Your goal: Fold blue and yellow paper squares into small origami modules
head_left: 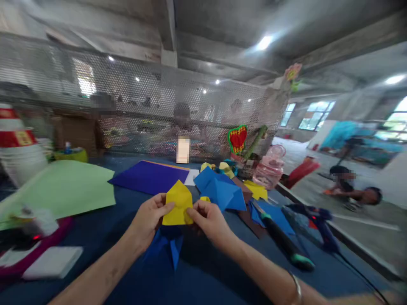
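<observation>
In the middle of the head view I hold a small yellow sheet point(178, 207) with a pointed top between both hands; whether it is felt or paper I cannot tell. My left hand point(149, 220) pinches its left edge with thumb and fingers. At its lower right edge, my right hand point(212, 218) is closed in a pinch. Below the yellow sheet lies a folded blue piece point(173, 250), partly covered by it and my left hand. Just beyond my right hand are crumpled blue sheets point(222, 192), and a small yellow scrap point(205, 199) shows behind its fingers.
A pale green sheet point(70, 186) and a purple sheet point(149, 176) lie at the back left. On the right are a black-handled tool point(282, 241), a glue gun point(322, 224) and a pink jar point(269, 169). A mesh panel point(143, 110) stands behind; a person crouches far right.
</observation>
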Tool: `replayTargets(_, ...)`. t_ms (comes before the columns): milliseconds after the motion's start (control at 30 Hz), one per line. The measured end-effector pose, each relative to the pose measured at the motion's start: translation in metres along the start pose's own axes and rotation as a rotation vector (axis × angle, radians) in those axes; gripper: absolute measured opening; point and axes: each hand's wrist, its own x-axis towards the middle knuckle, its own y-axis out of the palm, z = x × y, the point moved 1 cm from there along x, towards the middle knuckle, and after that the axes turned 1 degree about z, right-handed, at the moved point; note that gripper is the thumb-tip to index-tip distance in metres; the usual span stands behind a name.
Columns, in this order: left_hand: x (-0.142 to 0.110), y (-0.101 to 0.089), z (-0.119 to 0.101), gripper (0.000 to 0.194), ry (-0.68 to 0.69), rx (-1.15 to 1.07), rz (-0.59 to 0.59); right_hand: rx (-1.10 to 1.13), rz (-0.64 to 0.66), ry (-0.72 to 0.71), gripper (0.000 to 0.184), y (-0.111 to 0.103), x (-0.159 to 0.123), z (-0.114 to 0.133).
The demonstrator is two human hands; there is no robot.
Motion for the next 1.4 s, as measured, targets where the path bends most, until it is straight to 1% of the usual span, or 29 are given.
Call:
replayTargets(200,-0.0031,0.0038,-0.0041,0.04,-0.043,-0.016,0.053,-0.002,0.001,-0.02,0.027,-0.0016,0.0,-0.0015)
replayTargets(400,-0.0025,0.0035,-0.0039,0.04,-0.051,-0.036,0.074,0.005,-0.007,-0.034,0.027,-0.0026,0.0012,-0.002)
replayTargets(600,-0.0052,0.0056,-0.0081,0.042,-0.073,-0.092,0.067,0.019,-0.043,-0.073,0.028,-0.0025,0.0024,-0.0041)
replayTargets(800,-0.0071,0.007,-0.0083,0.047,-0.062,-0.138,0.133,0.03,-0.037,-0.103,0.027,-0.0012,0.001,-0.0019)
replayTargets(933,-0.0086,0.0085,-0.0063,0.047,-0.075,-0.139,0.168,0.001,-0.043,-0.087,0.024,-0.0006,-0.0003,-0.0005)
replayTargets(1000,-0.0092,0.0088,-0.0061,0.048,-0.059,-0.132,0.184,-0.023,-0.061,-0.079,0.021,-0.0011,-0.0008,-0.0006)
replayTargets(1100,-0.0075,0.0066,-0.0052,0.051,-0.028,-0.036,0.134,-0.053,-0.093,-0.086,0.019,-0.0024,-0.0018,0.0)
replayTargets(1200,-0.0038,0.0029,-0.0034,0.049,-0.037,0.062,0.069,-0.044,-0.1,-0.099,0.019,-0.0026,-0.0034,0.0021)
replayTargets(1333,-0.0027,0.0017,-0.004,0.044,-0.054,0.063,0.037,-0.023,-0.084,-0.108,0.02,-0.0012,-0.0048,0.0045)
replayTargets(1400,-0.0041,0.0026,-0.0055,0.042,-0.054,0.056,0.05,-0.032,-0.085,-0.122,0.021,-0.0012,-0.0044,0.0045)
